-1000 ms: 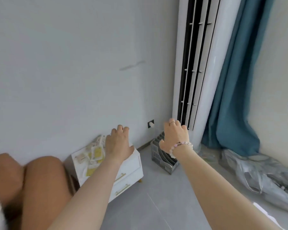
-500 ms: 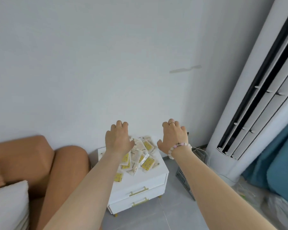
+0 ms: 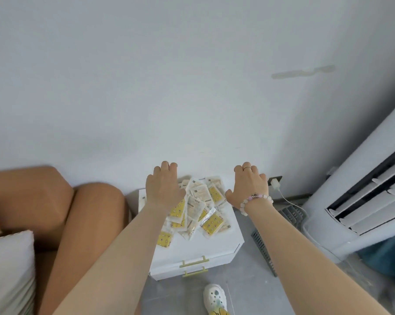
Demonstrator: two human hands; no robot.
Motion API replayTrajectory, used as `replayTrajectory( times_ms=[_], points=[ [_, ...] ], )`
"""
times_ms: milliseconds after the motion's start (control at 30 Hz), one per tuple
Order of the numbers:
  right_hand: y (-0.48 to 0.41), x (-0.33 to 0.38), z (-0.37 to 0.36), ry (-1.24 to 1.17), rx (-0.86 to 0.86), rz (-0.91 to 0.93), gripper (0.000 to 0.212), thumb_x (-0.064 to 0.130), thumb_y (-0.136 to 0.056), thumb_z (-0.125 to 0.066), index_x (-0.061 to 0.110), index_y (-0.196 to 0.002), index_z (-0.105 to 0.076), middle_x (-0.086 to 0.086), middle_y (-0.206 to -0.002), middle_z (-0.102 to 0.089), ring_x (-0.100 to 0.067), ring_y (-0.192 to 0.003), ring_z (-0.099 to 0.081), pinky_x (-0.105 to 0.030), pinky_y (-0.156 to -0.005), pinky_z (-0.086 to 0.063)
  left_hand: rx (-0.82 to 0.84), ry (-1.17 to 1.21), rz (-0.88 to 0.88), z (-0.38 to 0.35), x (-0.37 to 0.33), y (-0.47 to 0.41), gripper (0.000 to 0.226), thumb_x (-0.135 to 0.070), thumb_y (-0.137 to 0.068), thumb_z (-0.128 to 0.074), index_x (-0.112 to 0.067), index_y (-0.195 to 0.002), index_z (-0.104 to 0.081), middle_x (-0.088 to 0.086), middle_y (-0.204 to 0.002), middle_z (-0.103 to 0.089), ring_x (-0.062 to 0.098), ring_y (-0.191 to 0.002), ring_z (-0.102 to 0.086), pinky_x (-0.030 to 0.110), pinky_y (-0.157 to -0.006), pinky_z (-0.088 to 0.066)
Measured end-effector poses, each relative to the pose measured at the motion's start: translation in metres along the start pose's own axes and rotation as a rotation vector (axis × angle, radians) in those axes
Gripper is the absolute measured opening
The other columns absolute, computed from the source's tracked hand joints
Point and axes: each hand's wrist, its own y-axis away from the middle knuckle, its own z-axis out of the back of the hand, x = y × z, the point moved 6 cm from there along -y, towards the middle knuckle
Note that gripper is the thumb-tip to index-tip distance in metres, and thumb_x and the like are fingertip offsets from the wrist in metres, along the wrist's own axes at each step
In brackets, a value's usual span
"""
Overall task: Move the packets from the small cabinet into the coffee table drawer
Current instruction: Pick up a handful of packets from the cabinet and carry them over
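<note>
A small white cabinet (image 3: pixel 217 243) with two gold-handled drawers stands against the wall. A heap of several clear and yellow packets (image 3: pixel 200 209) covers its top. My left hand (image 3: pixel 163 188) hovers over the left part of the heap, fingers relaxed and holding nothing. My right hand (image 3: pixel 248 186), with a ring and a bead bracelet, hangs above the cabinet's right edge, also holding nothing. My left forearm hides some packets. The coffee table is out of view.
A tan sofa arm (image 3: pixel 55 212) and a white cushion (image 3: pixel 9 271) lie at the left. A tall white air conditioner (image 3: pixel 360 201) stands at the right, with a grey file rack (image 3: pixel 266 251) and a plugged-in cable (image 3: pixel 285 196) beside the cabinet. My white shoe (image 3: pixel 214 297) is on the grey floor.
The view has swung left and down, bringing the cabinet and packets to the centre and nearer. Both hands stay held out and now hang over the cabinet top.
</note>
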Motion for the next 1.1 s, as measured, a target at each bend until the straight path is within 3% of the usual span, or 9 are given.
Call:
replayTrajectory(
  times_ms=[367, 533, 667, 867, 1033, 1100],
  points=[
    [-0.129, -0.003, -0.094, 0.002, 0.262, 0.069, 0.049, 0.039, -0.087, -0.050, 0.013, -0.127, -0.042, -0.003, -0.125, -0.043, -0.019, -0.115, -0.044, -0.029, -0.088, -0.037, 0.146, 0.003, 0.249, -0.066, 0.029, -0.093, 0.059, -0.044, -0.085, -0.058, -0.016, -0.132, -0.037, 0.002, -0.124, -0.043, 0.019, -0.107, -0.048, 0.027, -0.074, -0.038],
    [-0.153, 0.010, -0.155, 0.048, 0.450, 0.092, 0.064, 0.048, -0.084, -0.054, 0.012, -0.133, -0.037, -0.005, -0.133, -0.039, -0.021, -0.126, -0.036, -0.031, -0.094, -0.040, 0.269, 0.066, 0.388, -0.123, 0.060, -0.093, 0.059, -0.042, -0.082, -0.060, -0.016, -0.131, -0.039, 0.002, -0.125, -0.044, 0.021, -0.110, -0.048, 0.030, -0.076, -0.043],
    [-0.150, 0.015, -0.215, 0.061, 0.606, 0.033, 0.069, 0.050, -0.085, -0.054, 0.014, -0.139, -0.032, -0.005, -0.139, -0.038, -0.022, -0.130, -0.034, -0.033, -0.096, -0.039, 0.398, 0.069, 0.465, -0.183, 0.075, -0.077, 0.060, -0.045, -0.083, -0.061, -0.015, -0.130, -0.038, 0.003, -0.123, -0.044, 0.021, -0.107, -0.048, 0.029, -0.072, -0.041],
    [-0.137, 0.035, -0.305, 0.008, 0.784, -0.059, 0.068, 0.045, -0.084, -0.059, 0.014, -0.139, -0.033, -0.006, -0.138, -0.037, -0.023, -0.131, -0.034, -0.037, -0.097, -0.041, 0.588, 0.184, 0.537, -0.279, 0.070, -0.053, 0.061, -0.040, -0.083, -0.063, -0.017, -0.131, -0.035, 0.003, -0.124, -0.042, 0.022, -0.111, -0.047, 0.030, -0.078, -0.041],
    [-0.147, 0.055, -0.354, -0.175, 0.744, -0.226, 0.082, 0.048, -0.080, -0.068, 0.010, -0.141, -0.030, -0.012, -0.140, -0.037, -0.029, -0.132, -0.036, -0.045, -0.096, -0.042, 0.636, 0.266, 0.648, -0.339, 0.077, -0.043, 0.075, -0.045, -0.080, -0.066, -0.015, -0.138, -0.030, 0.005, -0.130, -0.038, 0.023, -0.117, -0.043, 0.032, -0.086, -0.043],
    [-0.157, 0.061, -0.369, -0.196, 0.737, -0.303, 0.089, 0.054, -0.076, -0.070, 0.007, -0.139, -0.030, -0.014, -0.139, -0.039, -0.032, -0.129, -0.042, -0.047, -0.094, -0.044, 0.609, 0.267, 0.600, -0.356, 0.072, -0.051, 0.082, -0.046, -0.077, -0.069, -0.015, -0.140, -0.027, 0.005, -0.134, -0.035, 0.024, -0.119, -0.041, 0.032, -0.089, -0.042]
  ],
)
